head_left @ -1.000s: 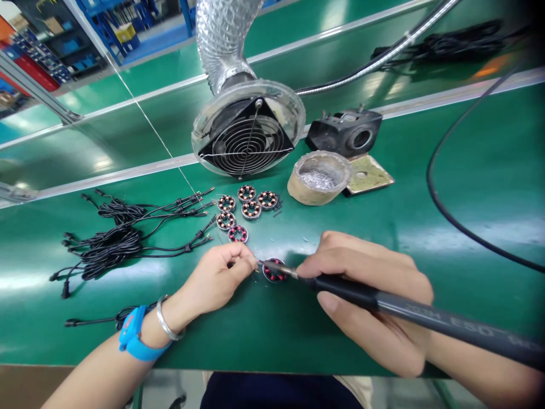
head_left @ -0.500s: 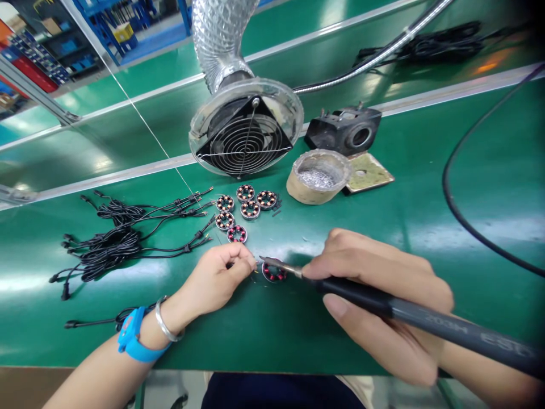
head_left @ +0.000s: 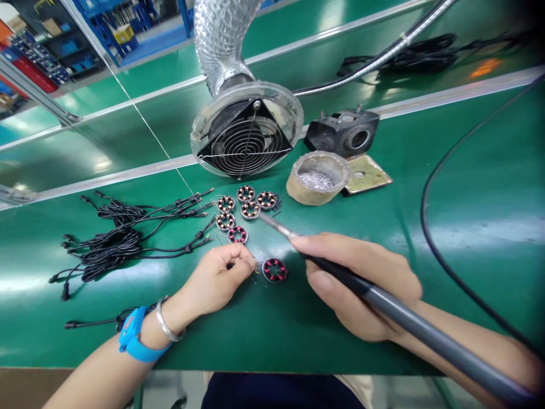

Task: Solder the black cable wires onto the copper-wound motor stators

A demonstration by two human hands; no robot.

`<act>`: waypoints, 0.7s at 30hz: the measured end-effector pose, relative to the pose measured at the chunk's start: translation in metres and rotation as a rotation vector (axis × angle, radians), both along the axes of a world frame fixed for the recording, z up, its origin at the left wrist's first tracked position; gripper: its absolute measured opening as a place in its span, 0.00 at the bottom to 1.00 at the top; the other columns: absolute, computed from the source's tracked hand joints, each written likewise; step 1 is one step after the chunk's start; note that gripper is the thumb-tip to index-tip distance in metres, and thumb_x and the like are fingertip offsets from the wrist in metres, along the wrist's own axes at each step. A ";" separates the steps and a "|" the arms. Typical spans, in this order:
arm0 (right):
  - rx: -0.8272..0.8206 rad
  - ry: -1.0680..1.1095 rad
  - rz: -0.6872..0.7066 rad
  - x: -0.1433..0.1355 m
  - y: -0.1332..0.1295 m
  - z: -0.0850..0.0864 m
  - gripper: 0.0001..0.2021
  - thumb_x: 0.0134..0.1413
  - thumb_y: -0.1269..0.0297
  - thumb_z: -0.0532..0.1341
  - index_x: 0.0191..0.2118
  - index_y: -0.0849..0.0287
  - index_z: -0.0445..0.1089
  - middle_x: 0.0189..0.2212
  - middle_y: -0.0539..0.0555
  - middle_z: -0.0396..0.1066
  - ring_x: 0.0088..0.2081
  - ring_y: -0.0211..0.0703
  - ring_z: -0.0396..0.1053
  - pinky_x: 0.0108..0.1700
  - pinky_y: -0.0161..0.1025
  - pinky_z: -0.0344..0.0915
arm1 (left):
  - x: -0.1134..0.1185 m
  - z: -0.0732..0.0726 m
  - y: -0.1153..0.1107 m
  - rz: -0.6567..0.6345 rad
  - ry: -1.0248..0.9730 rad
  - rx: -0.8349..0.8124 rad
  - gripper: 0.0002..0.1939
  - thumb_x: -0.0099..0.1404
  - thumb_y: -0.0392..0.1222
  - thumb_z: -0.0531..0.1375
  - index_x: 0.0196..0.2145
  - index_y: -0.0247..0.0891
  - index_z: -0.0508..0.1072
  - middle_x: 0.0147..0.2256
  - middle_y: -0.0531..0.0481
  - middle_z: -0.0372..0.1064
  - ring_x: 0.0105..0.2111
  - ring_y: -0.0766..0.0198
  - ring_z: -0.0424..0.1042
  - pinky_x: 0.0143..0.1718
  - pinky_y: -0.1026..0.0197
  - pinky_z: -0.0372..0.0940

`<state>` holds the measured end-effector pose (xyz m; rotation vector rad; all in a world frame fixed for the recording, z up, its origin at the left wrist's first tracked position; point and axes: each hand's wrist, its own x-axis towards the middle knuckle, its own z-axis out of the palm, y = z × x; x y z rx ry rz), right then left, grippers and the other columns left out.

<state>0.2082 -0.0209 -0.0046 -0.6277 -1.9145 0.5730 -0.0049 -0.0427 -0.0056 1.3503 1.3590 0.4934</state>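
My right hand [head_left: 361, 284] grips a soldering iron [head_left: 340, 271] like a pen. The iron's tip points up and left, over the table beside the copper-wound coil rings [head_left: 250, 211]. My left hand [head_left: 223, 278] is closed in a pinch, with thin wire ends [head_left: 256, 269] showing at the fingertips. They appear to belong to a black cable [head_left: 89, 324], partly hidden behind the wrist. Just right of those fingertips, a ring with red windings [head_left: 275, 270] lies flat on the green table. Another red-wound ring [head_left: 237, 234] sits with the copper ones.
Bundled black cables [head_left: 114, 244] lie on the left. A fume extractor fan [head_left: 244, 142] on a silver duct stands behind the rings. To its right are a round pot of metallic scraps [head_left: 317, 177], a yellowish sponge tray [head_left: 367, 173] and a black holder [head_left: 343, 133]. The iron's cord [head_left: 430, 244] loops at right.
My right hand has drawn the soldering iron's tip up and away from the wire ends and the near red ring. My left hand has stayed in place.
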 end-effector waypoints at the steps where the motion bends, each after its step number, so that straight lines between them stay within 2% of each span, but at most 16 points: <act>1: -0.001 -0.016 -0.009 -0.002 0.001 -0.002 0.16 0.57 0.77 0.57 0.50 0.58 0.67 0.25 0.49 0.69 0.23 0.34 0.65 0.25 0.33 0.63 | 0.000 0.000 0.000 -0.003 -0.010 -0.002 0.12 0.66 0.44 0.53 0.27 0.36 0.65 0.25 0.56 0.58 0.27 0.69 0.55 0.29 0.66 0.53; 4: -0.007 -0.085 0.007 -0.011 0.003 -0.011 0.14 0.56 0.80 0.59 0.46 0.58 0.69 0.29 0.49 0.73 0.25 0.32 0.67 0.30 0.30 0.66 | -0.002 -0.001 -0.001 -0.027 -0.056 -0.024 0.13 0.67 0.45 0.53 0.27 0.37 0.64 0.24 0.57 0.55 0.26 0.69 0.53 0.29 0.66 0.52; 8: 0.027 -0.139 0.077 -0.022 0.005 -0.021 0.10 0.56 0.78 0.59 0.42 0.60 0.70 0.23 0.48 0.69 0.24 0.33 0.62 0.29 0.31 0.63 | -0.005 0.000 -0.003 -0.085 -0.070 -0.025 0.15 0.69 0.49 0.52 0.28 0.37 0.62 0.25 0.57 0.53 0.26 0.69 0.52 0.28 0.65 0.52; 11: 0.086 -0.145 0.099 -0.025 0.005 -0.021 0.10 0.56 0.79 0.57 0.41 0.60 0.70 0.20 0.47 0.65 0.23 0.33 0.58 0.27 0.31 0.60 | -0.006 0.006 -0.004 -0.160 0.028 0.055 0.15 0.70 0.50 0.50 0.29 0.38 0.62 0.25 0.57 0.55 0.26 0.69 0.53 0.28 0.65 0.53; 14: 0.102 -0.145 0.065 -0.022 0.003 -0.017 0.11 0.55 0.79 0.57 0.40 0.59 0.70 0.19 0.46 0.62 0.22 0.33 0.57 0.26 0.31 0.58 | -0.005 0.015 -0.005 -0.217 0.193 0.183 0.12 0.71 0.45 0.50 0.31 0.38 0.63 0.27 0.56 0.60 0.28 0.68 0.57 0.31 0.64 0.53; 17: 0.090 -0.144 0.049 -0.018 0.000 -0.015 0.11 0.54 0.79 0.58 0.40 0.58 0.70 0.19 0.46 0.62 0.22 0.33 0.56 0.26 0.31 0.57 | -0.005 0.020 -0.008 -0.220 0.251 0.220 0.10 0.71 0.44 0.50 0.32 0.39 0.64 0.28 0.56 0.62 0.29 0.68 0.59 0.32 0.63 0.54; 21: 0.060 -0.163 0.088 -0.019 -0.002 -0.020 0.13 0.54 0.79 0.57 0.43 0.58 0.70 0.20 0.46 0.63 0.22 0.33 0.58 0.27 0.31 0.58 | -0.004 0.013 -0.008 -0.155 0.139 0.123 0.12 0.71 0.47 0.50 0.32 0.39 0.63 0.28 0.55 0.63 0.29 0.67 0.61 0.32 0.64 0.55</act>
